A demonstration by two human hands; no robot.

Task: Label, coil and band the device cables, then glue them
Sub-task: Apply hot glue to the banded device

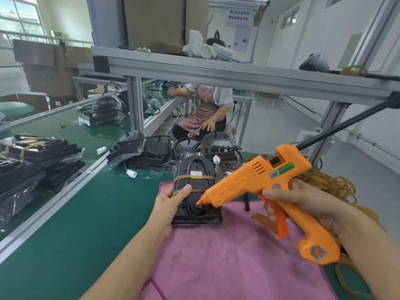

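A dark device (193, 185) lies on a pink cloth (227, 256), its black cable coiled on top and held by two tan rubber bands. A small label sits near its upper band. My left hand (171, 202) grips the device's left edge, thumb on top by the lower band. My right hand (303, 204) holds an orange hot glue gun (266, 187) with fingers round the handle and trigger. The gun's nozzle touches the spot where coloured wires enter the device's near end.
More dark devices with loose cables and white connectors (173, 152) lie behind on the green bench (65, 224). Bagged, banded units (36, 156) are stacked at left. A heap of rubber bands (337, 185) lies at right. A person (203, 111) sits beyond the aluminium frame (216, 72).
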